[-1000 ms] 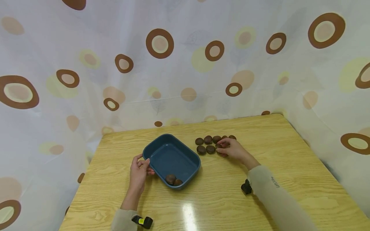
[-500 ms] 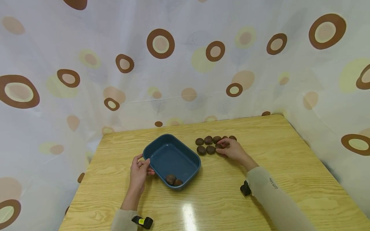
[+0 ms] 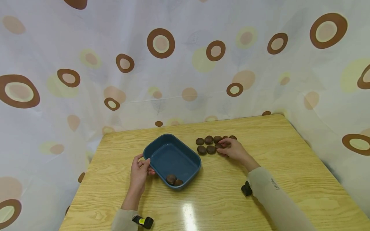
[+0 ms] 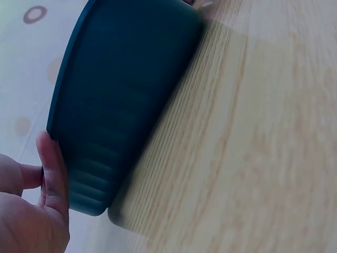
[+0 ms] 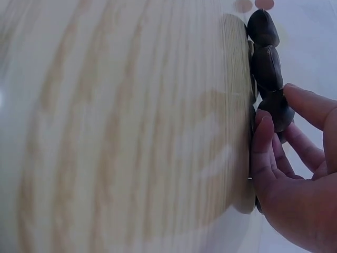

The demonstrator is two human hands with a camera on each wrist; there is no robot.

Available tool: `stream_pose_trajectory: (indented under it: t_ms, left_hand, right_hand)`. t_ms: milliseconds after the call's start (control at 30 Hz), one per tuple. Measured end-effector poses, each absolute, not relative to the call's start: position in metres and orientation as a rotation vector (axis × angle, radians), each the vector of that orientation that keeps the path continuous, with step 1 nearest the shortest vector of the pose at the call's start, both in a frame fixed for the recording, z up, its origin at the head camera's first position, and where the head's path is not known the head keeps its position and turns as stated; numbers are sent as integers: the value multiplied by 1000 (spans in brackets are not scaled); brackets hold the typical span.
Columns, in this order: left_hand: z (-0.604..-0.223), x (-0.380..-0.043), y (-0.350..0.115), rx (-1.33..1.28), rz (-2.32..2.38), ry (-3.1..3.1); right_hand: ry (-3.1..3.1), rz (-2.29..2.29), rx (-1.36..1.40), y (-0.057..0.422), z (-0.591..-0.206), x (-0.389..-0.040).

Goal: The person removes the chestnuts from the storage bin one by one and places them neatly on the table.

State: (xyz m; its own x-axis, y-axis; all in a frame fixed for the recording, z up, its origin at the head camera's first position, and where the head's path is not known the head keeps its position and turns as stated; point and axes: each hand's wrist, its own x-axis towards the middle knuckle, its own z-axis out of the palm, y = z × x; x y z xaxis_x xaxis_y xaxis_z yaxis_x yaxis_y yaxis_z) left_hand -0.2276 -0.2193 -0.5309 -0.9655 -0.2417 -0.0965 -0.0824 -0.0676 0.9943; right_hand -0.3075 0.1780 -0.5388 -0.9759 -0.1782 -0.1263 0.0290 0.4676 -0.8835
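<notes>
My left hand [image 3: 139, 170] grips the left rim of a dark blue rectangular tray [image 3: 170, 157], the thumb over the edge. The tray's ribbed outer side [image 4: 121, 105] fills much of the left wrist view. Inside, in the near corner, lie two brown chestnuts [image 3: 171, 179]. My right hand [image 3: 235, 150] pinches a chestnut [image 3: 218, 146] at the right end of the front row. The right wrist view shows this chestnut [image 5: 277, 109] between thumb and fingertips, beside another chestnut [image 5: 267, 67]. My fingers partly hide the chestnuts behind them.
A back row of several chestnuts [image 3: 208, 140] and a short front row [image 3: 201, 149] lie right of the tray on a wood-grain table [image 3: 219, 199]. A patterned curtain [image 3: 185, 70] hangs behind. Black wrist cameras sit at both sleeves.
Almost nothing differs. My right fingers stay at the same chestnut, and the left hand and tray keep their place; the view shifts very slightly.
</notes>
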Motion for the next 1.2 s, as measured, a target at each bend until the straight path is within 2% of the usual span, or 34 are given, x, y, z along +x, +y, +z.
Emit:
stream_pose_trajectory:
  t_ms: [733, 1200]
  left_hand:
    - [-535, -229, -220, 355, -2187, -2061]
    - [-531, -223, -215, 387, -2144, -2088]
  right_hand:
    - [2430, -1655, -143, 189, -524, -308]
    - [2296, -1758, -313, 143, -496, -299]
